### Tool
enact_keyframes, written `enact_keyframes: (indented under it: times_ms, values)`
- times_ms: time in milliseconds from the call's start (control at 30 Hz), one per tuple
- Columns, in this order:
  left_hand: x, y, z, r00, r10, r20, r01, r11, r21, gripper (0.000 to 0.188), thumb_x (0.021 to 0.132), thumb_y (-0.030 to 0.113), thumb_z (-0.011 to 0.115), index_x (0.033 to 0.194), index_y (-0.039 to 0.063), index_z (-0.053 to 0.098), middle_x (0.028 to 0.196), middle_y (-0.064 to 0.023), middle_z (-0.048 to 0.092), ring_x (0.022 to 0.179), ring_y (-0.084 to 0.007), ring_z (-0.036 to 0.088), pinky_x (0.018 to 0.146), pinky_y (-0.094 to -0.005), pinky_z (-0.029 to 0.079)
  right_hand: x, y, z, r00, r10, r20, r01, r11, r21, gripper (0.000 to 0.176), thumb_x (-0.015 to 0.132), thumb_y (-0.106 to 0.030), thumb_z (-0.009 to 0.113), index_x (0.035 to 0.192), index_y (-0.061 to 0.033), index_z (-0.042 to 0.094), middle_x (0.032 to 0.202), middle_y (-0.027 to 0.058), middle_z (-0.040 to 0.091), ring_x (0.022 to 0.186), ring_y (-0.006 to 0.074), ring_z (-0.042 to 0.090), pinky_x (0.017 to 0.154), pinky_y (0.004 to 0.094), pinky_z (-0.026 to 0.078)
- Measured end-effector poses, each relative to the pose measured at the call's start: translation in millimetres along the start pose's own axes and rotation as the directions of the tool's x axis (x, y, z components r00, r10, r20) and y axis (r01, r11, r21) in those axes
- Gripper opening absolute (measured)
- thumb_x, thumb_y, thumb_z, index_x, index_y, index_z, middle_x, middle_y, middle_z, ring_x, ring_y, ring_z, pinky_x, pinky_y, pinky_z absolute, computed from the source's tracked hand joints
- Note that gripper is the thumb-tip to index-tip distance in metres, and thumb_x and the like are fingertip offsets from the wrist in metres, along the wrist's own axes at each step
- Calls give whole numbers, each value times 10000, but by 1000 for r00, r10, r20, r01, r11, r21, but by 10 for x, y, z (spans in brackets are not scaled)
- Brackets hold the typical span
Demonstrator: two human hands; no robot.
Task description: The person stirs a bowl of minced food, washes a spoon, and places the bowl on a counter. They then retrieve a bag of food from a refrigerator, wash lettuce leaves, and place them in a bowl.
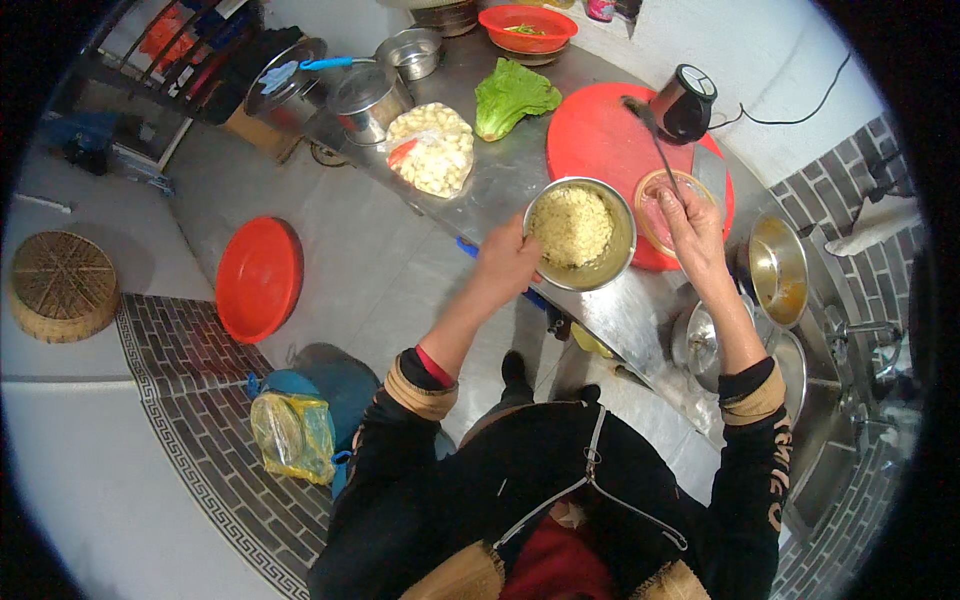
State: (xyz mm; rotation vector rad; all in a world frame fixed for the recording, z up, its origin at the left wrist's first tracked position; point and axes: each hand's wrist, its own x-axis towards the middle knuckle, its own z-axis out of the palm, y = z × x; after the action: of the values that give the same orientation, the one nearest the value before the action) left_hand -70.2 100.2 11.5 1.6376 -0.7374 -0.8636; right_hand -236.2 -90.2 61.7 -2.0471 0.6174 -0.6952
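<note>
My left hand (511,259) grips the rim of a metal bowl (628,259) that holds finely chopped, pale yellow food (571,225), perhaps minced garlic. My right hand (691,217) is closed on the handle of a long metal spoon or ladle (658,146), whose dark head points up and away, over the red round board (592,135). Below that hand a round container with a tan rim (646,225) rests on the board. A broad metal blade (709,174), likely a cleaver, lies at the board's right side, near a black appliance (682,105) with a cord.
On the steel counter (517,165) are a bag of peeled garlic cloves (435,154), a lettuce head (514,97), metal pots (369,101) and a red bowl (527,28). Metal basins (780,270) stand at the right by the sink (825,480). A red basin (259,279) is at the left.
</note>
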Motion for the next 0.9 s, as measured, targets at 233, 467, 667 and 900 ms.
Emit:
enact_keyframes:
  times_ms: [233,467,667,900]
  values:
    - [10,94,157,986,12,167,-2,998,-58,319,836,97,444,1120,-6,546,675,-59,604,443,-91,556,341,-228,413,-127,105,-10,992,51,115,-31,984,-175,193,874,-153,609,961,10,666,680,26,614,643,80,542,580,258,441]
    - [162,-352,301,962,90,256,-164,944,285,557,772,76,565,1321,98,474,950,-92,639,815,-156,634,699,-310,523,-200,35,-128,972,38,232,11,978,-210,185,811,-65,590,956,29,657,717,96,652,640,106,578,594,285,468]
    - [82,-571,475,820,56,570,320,781,-537,780,748,136,618,1437,112,255,1365,-123,401,1243,-238,421,1036,-362,352,-212,25,-138,931,31,363,-2,997,-81,193,819,-87,595,962,26,657,766,98,660,694,114,587,649,274,475]
    - [38,-393,616,951,-136,279,303,600,-740,684,796,173,550,1402,36,265,1309,-128,455,1192,-221,474,985,-363,415,-137,317,-399,963,257,-81,-241,956,167,258,954,-221,512,1008,5,623,695,29,591,652,88,541,598,280,451]
